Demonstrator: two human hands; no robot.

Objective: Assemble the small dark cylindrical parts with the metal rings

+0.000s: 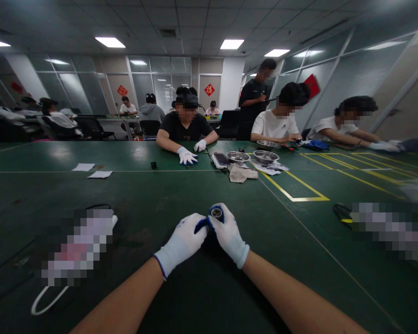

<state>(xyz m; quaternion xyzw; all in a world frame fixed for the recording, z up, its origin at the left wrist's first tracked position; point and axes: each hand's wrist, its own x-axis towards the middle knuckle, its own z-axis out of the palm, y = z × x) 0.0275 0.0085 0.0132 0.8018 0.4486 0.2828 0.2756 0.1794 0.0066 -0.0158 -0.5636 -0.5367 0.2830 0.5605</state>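
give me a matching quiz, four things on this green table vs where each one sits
Things:
1. small round blue part
2. white paper slips
3. metal bowls
4. yellow taped rectangle

Places:
A. far left of the table
B. right of centre, marked on the tabletop
C. between the left hand and right hand
D. far side, by the seated co-workers

Pairs: 1-C, 2-A, 3-D, 4-B
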